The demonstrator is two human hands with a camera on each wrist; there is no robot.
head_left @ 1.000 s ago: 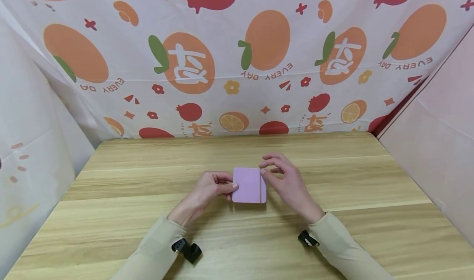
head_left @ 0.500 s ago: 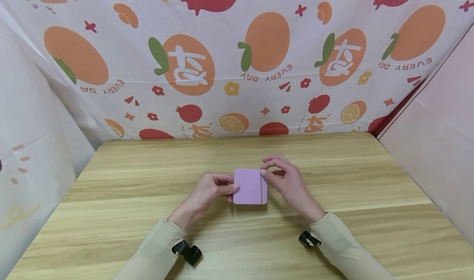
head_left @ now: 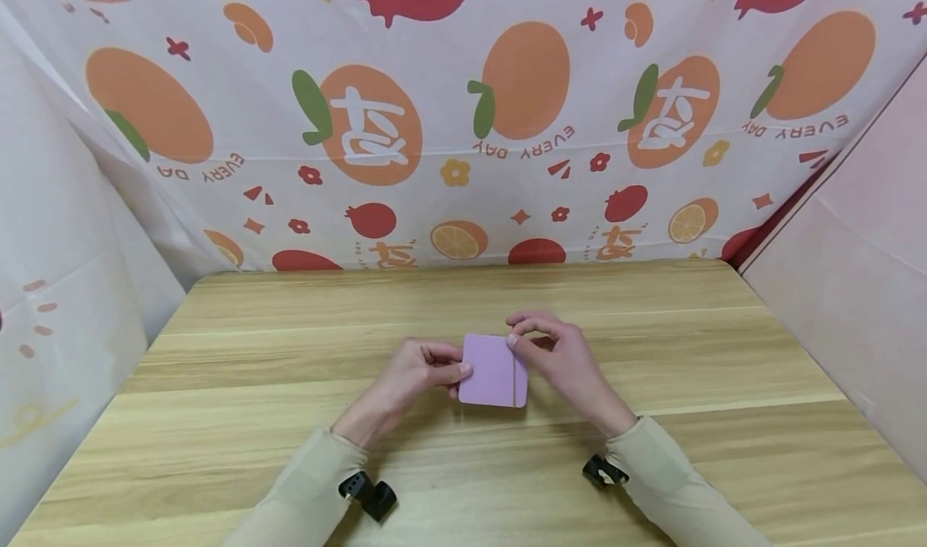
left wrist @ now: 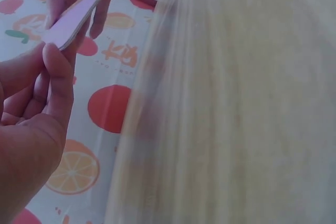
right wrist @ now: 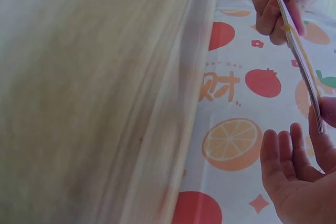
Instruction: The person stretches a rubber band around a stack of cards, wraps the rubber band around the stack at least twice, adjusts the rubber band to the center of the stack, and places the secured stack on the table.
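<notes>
A small lilac notebook (head_left: 487,374) with a thin brown elastic band near its right side is held up over the table. My left hand (head_left: 410,374) pinches its left edge, thumb on the cover and fingers behind. At the upper right corner, by the top of the band, my right hand (head_left: 563,358) pinches the notebook between thumb and index finger. The right wrist view shows the notebook (right wrist: 300,59) edge-on between both hands, with the other right-hand fingers loosely bent away from it. In the left wrist view the notebook (left wrist: 79,17) is seen from the side.
A wood-grain table (head_left: 290,314) lies under both arms. Behind it hangs a white fruit-print cloth (head_left: 449,113), with pale cloth walls at the left and right. Black wrist devices sit on both sleeves.
The notebook has shifted slightly right and toward me, and it has turned a little clockwise. Both hands stay on it, the right fingers drawn closer to its corner.
</notes>
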